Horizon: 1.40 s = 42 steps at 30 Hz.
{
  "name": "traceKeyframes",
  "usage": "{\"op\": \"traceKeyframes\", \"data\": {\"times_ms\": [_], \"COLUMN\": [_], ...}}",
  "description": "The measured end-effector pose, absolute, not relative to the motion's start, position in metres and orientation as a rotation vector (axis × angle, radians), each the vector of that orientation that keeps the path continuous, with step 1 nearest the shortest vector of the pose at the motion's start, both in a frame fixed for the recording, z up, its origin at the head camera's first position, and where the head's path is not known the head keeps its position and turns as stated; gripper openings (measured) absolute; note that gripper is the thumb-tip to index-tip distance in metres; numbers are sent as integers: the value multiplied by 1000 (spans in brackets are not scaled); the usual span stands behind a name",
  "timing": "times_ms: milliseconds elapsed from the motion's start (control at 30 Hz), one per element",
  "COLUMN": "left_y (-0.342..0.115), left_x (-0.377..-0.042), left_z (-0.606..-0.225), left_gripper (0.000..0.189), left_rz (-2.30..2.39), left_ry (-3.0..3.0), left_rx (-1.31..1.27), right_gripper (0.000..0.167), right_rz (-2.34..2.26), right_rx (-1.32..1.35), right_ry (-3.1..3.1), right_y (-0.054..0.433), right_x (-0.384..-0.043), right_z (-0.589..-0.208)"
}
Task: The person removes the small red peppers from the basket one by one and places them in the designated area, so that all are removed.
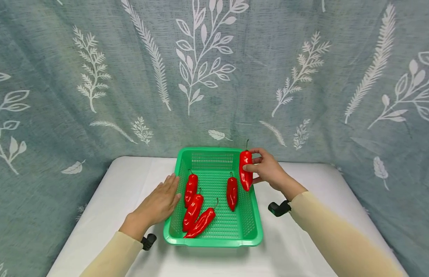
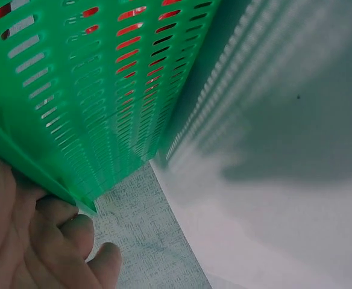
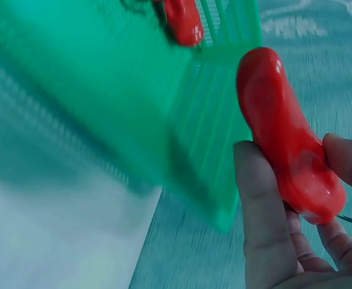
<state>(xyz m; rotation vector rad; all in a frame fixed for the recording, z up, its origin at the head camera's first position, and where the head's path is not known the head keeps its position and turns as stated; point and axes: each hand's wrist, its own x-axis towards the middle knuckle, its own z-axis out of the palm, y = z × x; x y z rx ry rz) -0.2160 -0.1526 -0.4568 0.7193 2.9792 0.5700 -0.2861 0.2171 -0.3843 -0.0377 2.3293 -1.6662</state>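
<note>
My right hand (image 1: 269,171) pinches a glossy red chili pepper (image 1: 246,169) between thumb and fingers, over the right rim of a green plastic basket (image 1: 217,243). The pepper stands nearly upright there, its thin stem pointing up. Another red pepper (image 1: 232,193) lies in the basket just left of it. Three more lie along the left side: an upper one (image 1: 191,190), a middle one (image 1: 193,211) and a lower one (image 1: 201,223), the last two overlapping. With fairly straight fingers, my left hand (image 1: 160,202) rests on the basket's left rim; the left wrist view shows its fingers (image 2: 67,229) by that rim.
Under the basket is a white-covered table (image 1: 301,246), with its surface running out to both sides. A grey-green curtain (image 1: 235,100) with white leaf prints hangs behind and around it. Slotted basket walls (image 2: 103,90) rise close to the left wrist camera.
</note>
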Motion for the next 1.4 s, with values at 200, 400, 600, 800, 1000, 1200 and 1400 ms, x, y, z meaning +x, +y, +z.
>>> {"op": "traceKeyframes", "data": {"times_ms": [200,400,600,800,1000,1200,1400], "left_y": [-154,-151,-150,-152,-151,-150,-152], "left_x": [-216,-215,-214,-214,-215,-213,-213], "left_z": [-457,-459,-460,-459,-460,-462,-461], "left_gripper": [65,65,64,64,64,65,64], "left_rz": [588,611,620,615,636,637,657], "left_ry": [2979,2977,2989,3000,2984,2966,2988], "left_rx": [709,698,702,704,694,689,689], "right_gripper": [76,76,74,68,66,67,66], "right_rz": [-1663,-1608,-1516,-1435,-1410,-1361,-1357], "right_rx": [52,105,140,211,224,224,205], "right_ry": [2363,2414,2480,2495,2489,2508,2531], "right_y": [252,280,291,290,287,282,274], "right_x": [-289,-290,-294,-298,-299,-301,-306], "right_z": [-384,-400,-427,-455,-474,-485,-487]}}
